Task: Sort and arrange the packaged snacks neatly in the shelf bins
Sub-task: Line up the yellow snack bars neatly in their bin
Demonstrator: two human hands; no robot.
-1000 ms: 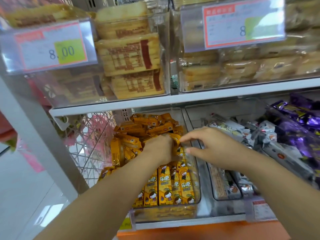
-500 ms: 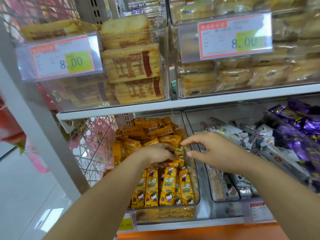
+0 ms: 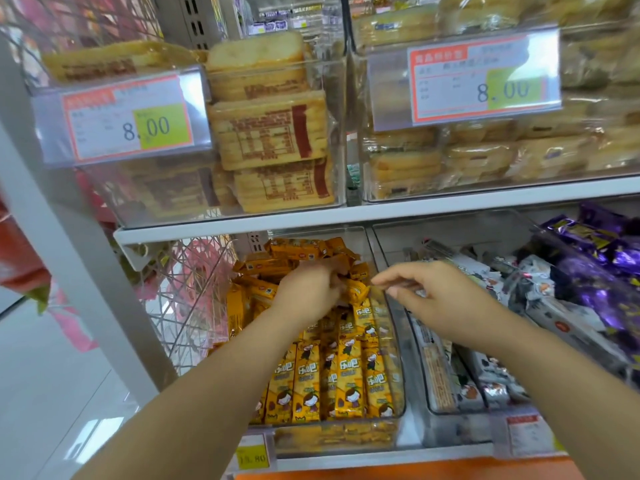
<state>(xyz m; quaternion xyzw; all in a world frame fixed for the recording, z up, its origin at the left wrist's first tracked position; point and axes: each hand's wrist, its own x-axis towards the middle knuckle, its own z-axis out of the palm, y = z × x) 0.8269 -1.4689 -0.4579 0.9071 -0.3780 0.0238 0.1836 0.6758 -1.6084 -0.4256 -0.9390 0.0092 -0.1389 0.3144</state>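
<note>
Left hand (image 3: 306,291) grips a yellow snack pack (image 3: 358,291); right hand (image 3: 443,299) hovers loosely curled.

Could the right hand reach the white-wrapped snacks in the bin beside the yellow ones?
Probably yes. The right hand hovers above that open-topped bin, fingers loose and empty; the white-wrapped snacks lie uncovered just beside it.

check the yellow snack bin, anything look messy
Yes. The front packs stand in neat upright rows, but the back packs lie jumbled at all angles, some piled crosswise; the left grip holds one.
</note>
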